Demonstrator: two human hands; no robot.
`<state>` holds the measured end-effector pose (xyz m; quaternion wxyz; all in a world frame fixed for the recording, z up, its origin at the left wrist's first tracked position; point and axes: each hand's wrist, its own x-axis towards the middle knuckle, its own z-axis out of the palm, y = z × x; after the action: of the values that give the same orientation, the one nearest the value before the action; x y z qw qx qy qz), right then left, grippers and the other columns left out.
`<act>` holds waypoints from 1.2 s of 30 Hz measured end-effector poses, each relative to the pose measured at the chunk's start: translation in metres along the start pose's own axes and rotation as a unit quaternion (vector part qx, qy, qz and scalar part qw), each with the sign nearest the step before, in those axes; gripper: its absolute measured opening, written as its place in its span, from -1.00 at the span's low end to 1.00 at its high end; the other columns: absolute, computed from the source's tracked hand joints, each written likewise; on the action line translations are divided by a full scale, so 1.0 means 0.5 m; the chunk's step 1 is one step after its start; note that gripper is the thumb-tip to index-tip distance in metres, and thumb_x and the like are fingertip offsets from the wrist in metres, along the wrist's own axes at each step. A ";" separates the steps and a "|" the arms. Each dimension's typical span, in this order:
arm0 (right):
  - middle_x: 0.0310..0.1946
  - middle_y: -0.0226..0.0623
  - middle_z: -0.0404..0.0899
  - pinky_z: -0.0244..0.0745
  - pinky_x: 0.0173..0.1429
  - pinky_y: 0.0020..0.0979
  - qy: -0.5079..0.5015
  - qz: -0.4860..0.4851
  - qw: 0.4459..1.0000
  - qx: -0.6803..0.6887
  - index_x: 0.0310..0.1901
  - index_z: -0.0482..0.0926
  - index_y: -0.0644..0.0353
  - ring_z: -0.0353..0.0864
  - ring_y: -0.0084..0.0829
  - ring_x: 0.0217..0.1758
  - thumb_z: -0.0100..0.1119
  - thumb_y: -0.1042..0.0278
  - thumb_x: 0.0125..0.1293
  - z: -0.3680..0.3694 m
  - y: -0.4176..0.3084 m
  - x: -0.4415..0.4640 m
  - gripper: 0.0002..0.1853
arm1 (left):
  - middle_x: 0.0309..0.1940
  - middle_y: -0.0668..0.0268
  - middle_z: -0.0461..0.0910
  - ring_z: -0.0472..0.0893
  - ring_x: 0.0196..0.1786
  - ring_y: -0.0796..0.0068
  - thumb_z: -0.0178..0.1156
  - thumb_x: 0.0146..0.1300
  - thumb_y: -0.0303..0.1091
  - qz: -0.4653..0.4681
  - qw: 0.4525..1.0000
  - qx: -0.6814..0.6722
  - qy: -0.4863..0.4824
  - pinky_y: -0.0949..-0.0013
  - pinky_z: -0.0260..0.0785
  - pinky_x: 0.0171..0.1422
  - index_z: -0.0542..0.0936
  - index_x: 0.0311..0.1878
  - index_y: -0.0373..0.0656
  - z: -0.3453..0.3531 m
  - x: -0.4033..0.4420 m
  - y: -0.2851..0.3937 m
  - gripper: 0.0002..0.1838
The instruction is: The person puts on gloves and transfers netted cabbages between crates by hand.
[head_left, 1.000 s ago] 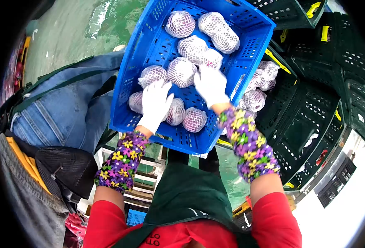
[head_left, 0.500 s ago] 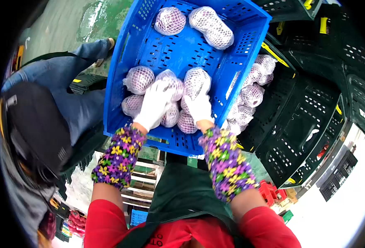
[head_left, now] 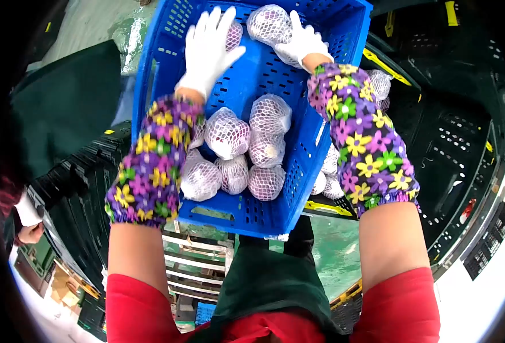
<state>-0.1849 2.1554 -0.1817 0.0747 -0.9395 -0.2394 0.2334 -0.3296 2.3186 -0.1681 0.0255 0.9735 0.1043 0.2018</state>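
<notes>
Over the blue crate (head_left: 298, 188), the left hand (head_left: 209, 54) has its fingers spread beside one netted fruit, and the right hand (head_left: 305, 41) lays half-open fingers on the netted pair (head_left: 270, 26). Inside, near the person, more netted fruits (head_left: 228, 134) sit close together.

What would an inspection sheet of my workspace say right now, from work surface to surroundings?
Surface: blue crate, slotted floor partly bare in the middle.
Job's things: netted produce, bunched at the near end; more at the far end.
Clutter: dark crates with yellow parts, crowding the right side.
Hands: gloved left hand spread over a far piece; gloved right hand at a netted bundle, grip unclear.
Cables: nothing seen.
Surroundings: green ground, slatted pallet below; another person's hand at left.
</notes>
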 end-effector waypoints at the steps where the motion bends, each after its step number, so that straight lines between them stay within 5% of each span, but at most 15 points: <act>1: 0.31 0.01 0.28 0.22 0.35 0.21 -0.006 -0.011 1.000 0.016 0.48 0.02 -0.27 0.25 0.14 0.39 0.35 -0.03 0.01 0.013 0.006 0.020 -0.01 | 0.29 0.11 0.39 0.42 0.28 0.03 0.38 0.02 0.04 0.020 0.999 0.033 -0.013 0.06 0.34 0.27 0.34 0.37 0.10 0.029 0.026 -0.015 -0.19; 3: 0.21 0.00 0.37 0.40 0.26 0.05 -0.051 -0.039 0.998 0.004 0.40 0.12 -0.14 0.37 0.18 0.27 0.21 0.09 0.12 -0.045 -0.024 -0.016 -0.20 | 0.27 0.07 0.37 0.31 0.35 0.04 0.38 -0.11 0.01 -0.065 0.978 -0.052 -0.189 -0.10 0.13 0.39 0.19 0.45 -0.02 0.021 0.044 -0.027 0.00; 4: 0.21 -0.03 0.37 0.39 0.28 -0.03 -0.089 -0.049 0.995 -0.013 0.33 0.28 -0.01 0.35 0.10 0.29 0.19 0.12 0.13 -0.062 -0.032 -0.023 -0.31 | 0.16 0.08 0.50 0.52 0.16 0.03 0.34 0.04 0.09 0.025 0.993 0.011 -0.114 0.05 0.39 0.20 0.35 0.38 0.16 0.072 0.034 -0.064 -0.20; 6: 0.24 -0.07 0.39 0.41 0.26 0.11 -0.052 -0.142 0.988 -0.039 0.47 0.02 -0.45 0.38 0.20 0.26 0.33 -0.05 -0.05 0.030 0.010 0.015 0.00 | -0.03 0.10 0.58 0.57 0.01 0.05 0.28 0.10 -0.03 -0.033 0.975 0.063 -0.212 0.07 0.43 0.12 0.51 0.22 0.09 0.011 0.041 -0.042 -0.43; 9: 0.12 -0.18 0.48 0.48 0.14 0.10 -0.067 -0.273 0.956 -0.082 0.39 0.22 -0.45 0.47 0.10 0.14 0.29 -0.09 0.03 0.029 -0.012 -0.044 -0.19 | -0.17 0.12 0.57 0.58 -0.06 0.07 0.20 0.10 -0.28 -0.043 0.992 0.004 -0.122 0.10 0.43 0.06 0.66 -0.18 -0.13 -0.009 -0.047 -0.082 -0.76; 12: 0.10 -0.38 0.49 0.31 0.30 0.15 -0.137 -0.382 0.901 -0.155 0.26 0.40 -0.45 0.42 -0.15 0.24 0.10 0.13 0.28 0.059 -0.073 -0.125 -0.51 | 0.13 0.13 0.52 0.50 0.18 0.09 0.19 0.27 -0.04 -0.204 0.947 -0.233 -0.090 0.10 0.34 0.25 0.51 0.20 -0.01 -0.054 -0.131 -0.057 -0.52; 14: 0.07 -0.31 0.48 0.20 0.31 0.29 0.004 -0.410 0.902 -0.134 0.29 0.38 -0.45 0.38 -0.09 0.25 0.16 0.10 0.20 0.131 -0.076 -0.141 -0.43 | 0.27 0.21 0.44 0.35 0.34 0.08 0.16 0.29 0.01 0.020 0.980 0.066 -0.185 -0.01 0.18 0.36 0.51 0.24 0.07 -0.071 -0.182 -0.022 -0.51; 16: 0.13 -0.27 0.46 0.08 0.34 0.37 0.027 -0.400 0.910 -0.106 0.29 0.38 -0.44 0.33 -0.06 0.30 0.12 0.13 0.25 0.152 -0.068 -0.152 -0.46 | 0.32 0.26 0.39 0.25 0.39 0.07 0.12 0.30 0.04 0.004 0.977 0.082 -0.197 -0.07 0.10 0.38 0.53 0.23 0.13 -0.059 -0.202 -0.009 -0.53; 22: -0.12 -0.26 0.58 0.43 0.11 -0.10 0.024 -0.379 0.901 0.208 0.24 0.41 -0.03 0.55 -0.22 0.01 0.12 0.30 0.19 0.043 -0.055 -0.460 -0.48 | 0.10 0.08 0.55 0.51 0.17 0.11 0.18 0.28 -0.35 -0.130 0.977 -0.115 -0.121 0.17 0.30 0.30 0.54 0.15 -0.16 -0.092 -0.168 0.042 -0.63; 24: -0.21 -0.25 0.62 0.49 -0.06 -0.26 0.029 -0.305 0.880 0.364 0.03 0.59 0.02 0.58 -0.19 -0.15 0.12 0.35 0.19 -0.007 0.038 -0.580 -0.66 | 0.10 0.11 0.57 0.55 0.14 0.27 0.12 0.36 -0.41 -0.258 0.907 -0.328 -0.064 0.28 0.34 0.29 0.53 0.15 -0.23 -0.211 -0.146 0.204 -0.69; 27: -0.31 -0.08 0.64 0.51 -0.03 -0.15 0.128 -0.034 0.951 0.279 -0.09 0.64 0.13 0.61 -0.06 -0.15 0.05 0.42 0.19 0.016 0.249 -0.689 -0.72 | 0.01 0.21 0.62 0.58 0.08 0.43 0.13 0.36 -0.48 -0.397 0.759 -0.485 -0.175 0.37 0.38 0.23 0.60 0.03 -0.29 -0.329 -0.198 0.439 -0.78; 29: -0.09 -0.06 0.56 0.44 0.14 -0.26 0.148 0.159 0.918 0.333 0.06 0.53 0.25 0.55 -0.17 0.03 0.10 0.42 0.27 0.142 0.434 -0.754 -0.68 | -0.05 0.24 0.64 0.58 0.02 0.50 0.17 0.33 -0.49 -0.282 0.722 -0.560 -0.291 0.45 0.39 0.17 0.62 -0.03 -0.26 -0.338 -0.239 0.583 -0.81; 32: 0.08 0.04 0.46 0.42 0.24 -0.23 0.034 0.350 0.893 0.282 0.31 0.32 0.08 0.50 -0.03 0.15 0.35 0.22 0.14 0.255 0.634 -0.767 -0.32 | -0.08 0.30 0.63 0.57 -0.05 0.61 0.26 0.26 -0.47 -0.588 0.399 -0.620 -0.333 0.55 0.36 0.13 0.55 0.11 -0.24 -0.198 -0.410 0.752 -0.66; 33: 0.16 0.09 0.39 0.36 0.31 -0.23 0.015 0.362 0.846 0.391 0.37 0.24 0.04 0.43 0.00 0.23 0.38 0.16 0.10 0.294 0.670 -0.748 -0.20 | -0.04 0.25 0.61 0.56 -0.02 0.53 0.33 0.21 -0.34 -0.681 0.374 -0.511 -0.368 0.48 0.35 0.19 0.48 0.19 -0.27 -0.148 -0.430 0.781 -0.51; 36: 0.34 0.28 0.17 0.23 0.44 -0.19 -0.006 0.366 0.821 0.437 0.49 0.01 -0.07 0.26 0.10 0.40 0.48 0.01 -0.05 0.317 0.690 -0.682 0.10 | 0.30 -0.05 0.36 0.42 0.31 0.15 0.43 0.09 -0.09 -0.687 0.593 -0.335 -0.254 0.30 0.33 0.32 0.18 0.42 -0.37 0.067 -0.598 0.813 -0.05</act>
<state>-0.3817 1.6929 -0.2709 0.3856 -0.8252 0.2490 0.3292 -0.5062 1.8575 -0.2774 0.5061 0.5486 0.6563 -0.1103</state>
